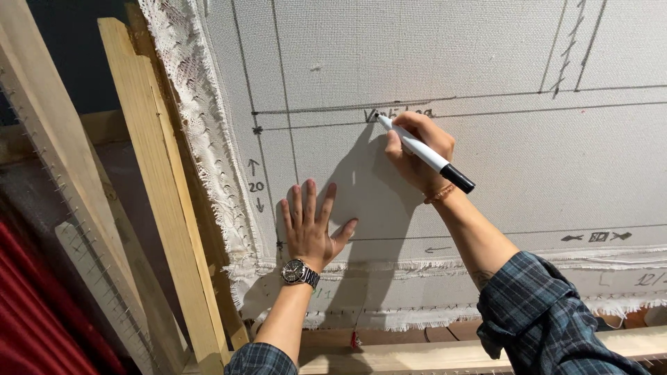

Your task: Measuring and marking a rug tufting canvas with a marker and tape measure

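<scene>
A pale woven cloth (486,167) is stretched on a wooden frame and carries drawn lines, arrows and small handwriting. My right hand (417,153) grips a white marker (425,153) with a black end, its tip touching the cloth on a horizontal line. My left hand (310,226) lies flat on the cloth below and to the left, fingers spread, with a dark wristwatch (300,273) on the wrist. Both forearms come out of rolled plaid sleeves.
Upright wooden frame beams (170,201) stand at the left, one with rows of small tack points (42,139). The cloth's frayed edges (208,139) run down the left side and along the bottom. A wooden rail (417,354) crosses below. Red material (35,326) shows at lower left.
</scene>
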